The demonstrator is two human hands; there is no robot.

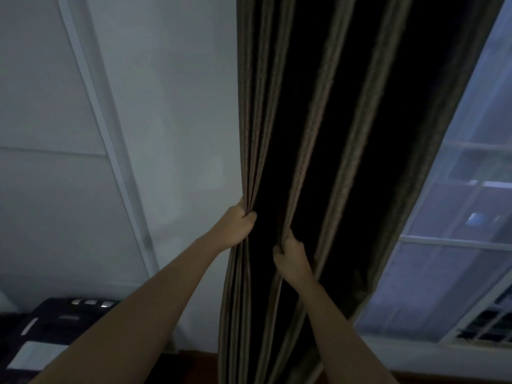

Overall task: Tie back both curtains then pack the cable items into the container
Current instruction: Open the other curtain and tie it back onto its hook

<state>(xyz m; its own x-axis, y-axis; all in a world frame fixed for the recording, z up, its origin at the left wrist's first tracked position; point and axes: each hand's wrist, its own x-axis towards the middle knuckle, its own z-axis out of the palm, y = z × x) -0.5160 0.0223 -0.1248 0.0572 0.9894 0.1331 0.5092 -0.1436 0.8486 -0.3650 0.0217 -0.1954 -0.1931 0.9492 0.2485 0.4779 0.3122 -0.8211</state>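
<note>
A dark brown pleated curtain [327, 128] hangs from the top of the view down to the floor, in the middle of the frame. My left hand [237, 227] is closed around the bunched folds at the curtain's left edge. A little lower and to the right, my right hand [289, 257] grips another fold of the same curtain. Both arms reach up from the bottom of the frame. No tie-back, cable items or container can be seen.
A plain white wall [166, 134] with a white vertical trim strip [110, 139] fills the left. A window with pale panes [457, 231] is on the right, uncovered beside the curtain. A dark object with light patches [50, 328] lies at the lower left.
</note>
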